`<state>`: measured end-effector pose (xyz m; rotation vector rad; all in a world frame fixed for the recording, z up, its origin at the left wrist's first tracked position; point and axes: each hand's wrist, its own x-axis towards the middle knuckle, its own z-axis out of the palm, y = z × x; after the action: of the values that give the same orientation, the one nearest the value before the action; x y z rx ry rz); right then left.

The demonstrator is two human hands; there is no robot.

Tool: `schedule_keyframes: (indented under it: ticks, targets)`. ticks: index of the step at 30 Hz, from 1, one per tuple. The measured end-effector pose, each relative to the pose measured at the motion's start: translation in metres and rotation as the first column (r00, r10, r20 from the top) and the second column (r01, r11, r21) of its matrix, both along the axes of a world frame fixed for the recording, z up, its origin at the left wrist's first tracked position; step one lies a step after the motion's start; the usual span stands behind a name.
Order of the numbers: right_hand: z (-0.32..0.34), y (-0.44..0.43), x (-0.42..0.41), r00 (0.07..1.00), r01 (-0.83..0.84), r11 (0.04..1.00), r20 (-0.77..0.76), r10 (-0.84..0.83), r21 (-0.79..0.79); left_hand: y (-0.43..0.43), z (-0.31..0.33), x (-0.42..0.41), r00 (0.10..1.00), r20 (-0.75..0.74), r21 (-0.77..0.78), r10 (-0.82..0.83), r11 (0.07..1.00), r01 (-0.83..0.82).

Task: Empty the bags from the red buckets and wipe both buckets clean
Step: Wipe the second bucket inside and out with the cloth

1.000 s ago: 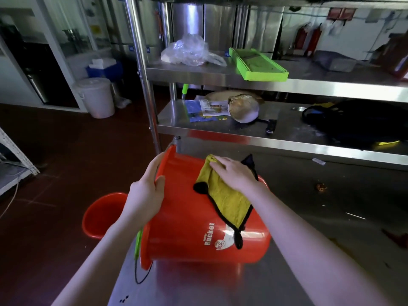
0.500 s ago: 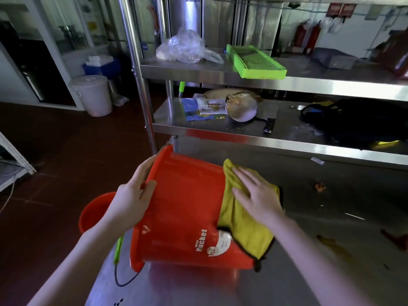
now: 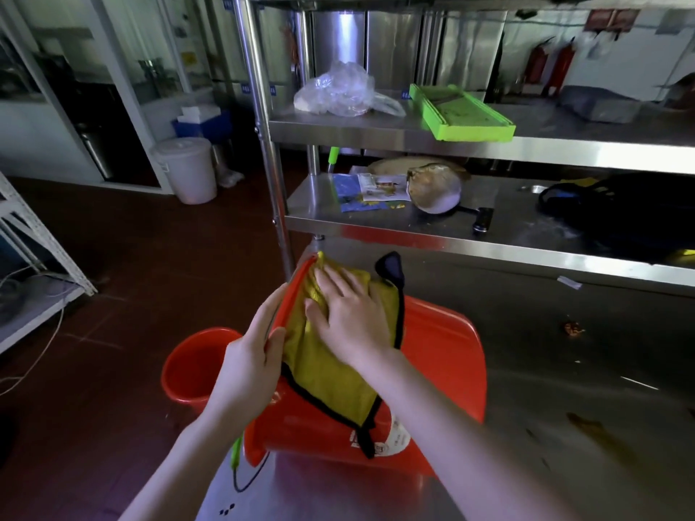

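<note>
Lying on its side on the steel surface (image 3: 564, 426), the red bucket (image 3: 443, 370) is steadied at its rim by the clasped left hand (image 3: 248, 366), while the yellow cloth (image 3: 331, 381), half a second ago near the base, is now pressed up against the rim under the flat, spread right hand (image 3: 349, 317), suggesting its outer wall is nearly wiped; the second bucket (image 3: 195, 366) waits on the floor.

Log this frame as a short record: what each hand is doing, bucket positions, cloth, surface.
left hand: grips the rim of the red bucket
right hand: flat on the yellow cloth, pressing it to the bucket's side near the rim
red bucket: on its side on the steel table
second red bucket: upright, lower, left of the table
bags: none visible in either bucket
</note>
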<state>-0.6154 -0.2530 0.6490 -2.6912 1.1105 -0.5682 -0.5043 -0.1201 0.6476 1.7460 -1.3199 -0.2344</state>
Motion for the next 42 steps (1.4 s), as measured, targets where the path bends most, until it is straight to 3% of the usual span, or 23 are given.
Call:
schedule_keyframes:
  ticks: [3, 6, 9, 12, 16, 19, 23, 26, 30, 36, 42]
  targets:
    - [-0.009, 0.01, -0.025, 0.999, 0.018, 0.997, 0.036, -0.016, -0.069, 0.014, -0.009, -0.011, 0.998, 0.055, -0.058, -0.028, 0.998, 0.031]
    - [-0.014, -0.005, -0.057, 0.993, 0.103, 0.994, 0.06, -0.102, -0.021, 0.026, -0.02, -0.015, 0.998, 0.06, -0.101, 0.001, 0.995, 0.006]
    - [-0.016, -0.042, -0.096, 0.951, 0.309, 0.928, -0.063, -0.303, 0.207, 0.041, -0.03, -0.022, 0.995, 0.088, -0.088, 0.045, 0.995, -0.037]
    - [-0.006, -0.063, -0.104, 0.898, 0.435, 0.824, -0.245, -0.367, 0.363, 0.049, -0.043, -0.038, 0.996, 0.091, -0.116, 0.023, 0.993, -0.013]
    - [0.003, -0.038, -0.051, 0.957, 0.287, 0.931, -0.101, -0.271, 0.226, 0.04, -0.044, -0.031, 0.997, 0.077, -0.112, 0.008, 0.994, 0.001]
    - [-0.002, 0.002, -0.02, 0.993, 0.117, 0.993, -0.032, -0.116, 0.012, 0.035, -0.038, -0.013, 0.998, 0.064, -0.05, -0.03, 0.998, 0.033]
    - [-0.021, 0.032, -0.02, 0.993, 0.112, 0.973, 0.051, -0.104, -0.2, 0.026, -0.027, -0.005, 0.996, -0.005, 0.068, -0.094, 0.993, 0.094]
    - [-0.042, 0.043, -0.03, 0.997, 0.07, 0.941, 0.054, -0.055, -0.331, -0.001, -0.013, -0.006, 0.997, -0.079, 0.138, -0.006, 0.99, 0.017]
    - [-0.069, 0.059, -0.04, 0.989, 0.011, 0.903, 0.136, 0.053, -0.429, -0.053, 0.016, -0.005, 0.983, -0.165, 0.115, 0.086, 0.991, -0.067]
    - [-0.068, 0.053, -0.042, 0.994, 0.058, 0.921, 0.111, -0.017, -0.384, -0.12, 0.035, -0.009, 0.988, 0.005, 0.309, 0.151, 0.94, -0.145]
    - [-0.036, 0.003, -0.04, 0.968, 0.242, 0.953, 0.118, -0.223, -0.184, -0.079, 0.002, -0.017, 0.999, 0.004, 0.019, -0.051, 0.999, 0.051]
